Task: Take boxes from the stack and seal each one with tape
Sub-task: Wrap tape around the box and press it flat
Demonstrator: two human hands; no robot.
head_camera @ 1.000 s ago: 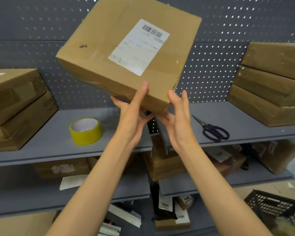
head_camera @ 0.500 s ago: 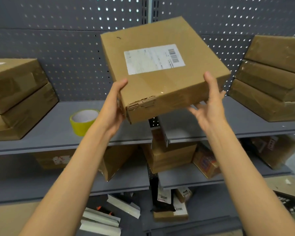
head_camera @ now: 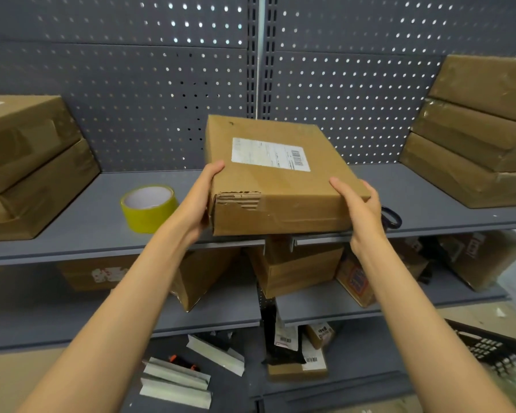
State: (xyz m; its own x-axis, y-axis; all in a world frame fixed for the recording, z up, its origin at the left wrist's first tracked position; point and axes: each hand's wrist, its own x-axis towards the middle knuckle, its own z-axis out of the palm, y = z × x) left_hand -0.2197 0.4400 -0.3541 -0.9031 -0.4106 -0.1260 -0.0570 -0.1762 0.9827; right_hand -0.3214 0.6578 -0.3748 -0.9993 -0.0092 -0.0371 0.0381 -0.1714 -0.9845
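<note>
Cardboard box [head_camera: 280, 186] sits at the centre of the frame, held between both hands at the front edge of the grey metal shelf [head_camera: 87, 216]; whether its underside rests on the shelf or hangs just above it cannot be told. A white shipping label [head_camera: 270, 152] with a barcode lies on its top face, and the near top edge at the left corner is torn, showing the corrugated layer. The left hand [head_camera: 198, 201] grips the box's left side, thumb laid over the top edge and fingers hidden beneath or behind. The right hand [head_camera: 361, 207] clasps the near right corner, thumb on the top face and palm against the side.

Left of the box, on the same shelf, a roll of yellow tape [head_camera: 149, 207] lies flat, apart from the left forearm. Just behind the right hand a dark scissors handle [head_camera: 392, 217] peeks out on the shelf. A stack of brown boxes [head_camera: 27, 165] fills the left edge of the frame, and another stack of boxes [head_camera: 477, 129] rises at the right edge. A perforated grey back panel [head_camera: 161, 99] spans the upper frame. On the lower shelf [head_camera: 221, 311] below, more cartons lie tilted, and a black plastic crate [head_camera: 486, 347] shows at the lower right.
</note>
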